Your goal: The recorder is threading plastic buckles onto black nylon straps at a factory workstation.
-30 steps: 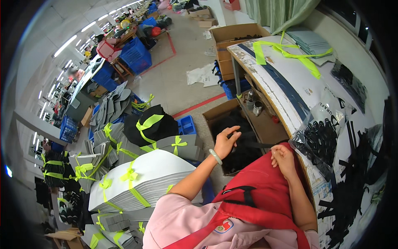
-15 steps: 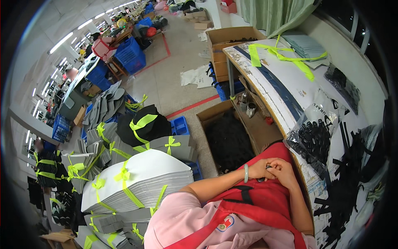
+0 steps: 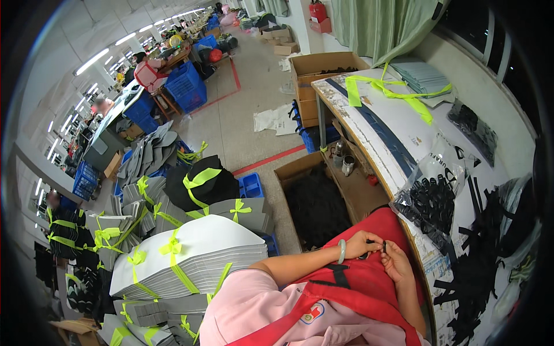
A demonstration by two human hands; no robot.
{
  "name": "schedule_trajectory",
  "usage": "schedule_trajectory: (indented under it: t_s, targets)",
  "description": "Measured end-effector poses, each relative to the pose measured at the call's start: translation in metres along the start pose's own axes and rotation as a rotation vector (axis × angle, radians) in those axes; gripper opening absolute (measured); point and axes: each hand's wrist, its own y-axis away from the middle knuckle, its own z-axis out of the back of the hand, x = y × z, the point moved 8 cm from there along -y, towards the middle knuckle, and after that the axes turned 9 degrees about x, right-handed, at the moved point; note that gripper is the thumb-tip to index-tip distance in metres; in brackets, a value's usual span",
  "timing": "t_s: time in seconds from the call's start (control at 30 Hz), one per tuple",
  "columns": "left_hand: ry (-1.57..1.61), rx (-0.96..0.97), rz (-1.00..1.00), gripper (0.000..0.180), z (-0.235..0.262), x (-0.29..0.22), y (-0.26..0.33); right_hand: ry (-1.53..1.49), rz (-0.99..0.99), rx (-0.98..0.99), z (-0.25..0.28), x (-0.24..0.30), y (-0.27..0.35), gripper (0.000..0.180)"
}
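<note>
Two bare hands meet above a red apron (image 3: 369, 274), the left hand (image 3: 358, 245) and right hand (image 3: 397, 262) both pinching a small black piece (image 3: 385, 247) between their fingertips — its exact form is too small to make out. A pale bracelet (image 3: 341, 251) circles the left wrist. Just ahead of the hands and to their left, an open cardboard box (image 3: 297, 165) holds a heap of black pieces (image 3: 317, 202). Close on the right of the hands is a worn white tabletop (image 3: 398, 124) bearing a clear bag of black buckles (image 3: 430, 196) and tangled black straps (image 3: 476, 265). Left of the hands sits a thick stack of pale sheets (image 3: 190, 254) tied with bright yellow ribbon; beyond it, a black bundle (image 3: 202, 187) is tied likewise. Far ahead to the left — past a blue crate (image 3: 186, 86) — a person in pink (image 3: 149, 72) sits at work.
</note>
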Motion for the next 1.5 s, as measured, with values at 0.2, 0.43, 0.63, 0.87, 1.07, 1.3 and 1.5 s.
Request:
schedule_trajectory:
  t_s: [0.2, 0.43, 0.63, 0.87, 1.07, 1.3, 1.5]
  targets:
    - [-0.085, 0.033, -0.098, 0.021, -0.006, -0.021, -0.001, -0.094, -0.029, 0.040, 0.010, -0.010, 0.002, 0.016]
    - [0.002, 0.030, -0.033, 0.017, 0.010, -0.001, -0.012, 0.224, 0.005, -0.114, 0.008, 0.003, 0.008, 0.013]
    - [-0.115, -0.004, 0.179, 0.011, 0.012, 0.012, -0.016, 0.773, 0.199, -0.218, -0.014, 0.041, 0.020, 0.010]
    - [0.365, 0.036, 0.217, 0.023, 0.015, 0.005, -0.019, 0.797, 0.227, -0.274, -0.010, 0.051, 0.021, 0.010]
    - [0.645, -0.019, 0.310, 0.030, 0.009, 0.010, -0.016, 0.596, 0.189, -0.253, -0.010, 0.053, 0.025, 0.011]
    - [0.089, 0.103, 0.258, 0.022, -0.022, 0.003, -0.034, 0.593, 0.231, -0.303, 0.006, 0.042, 0.039, 0.012]
    - [0.335, 0.200, 0.295, 0.021, -0.031, 0.015, -0.047, 1.086, 0.432, -0.753, 0.052, 0.077, 0.147, 0.021]
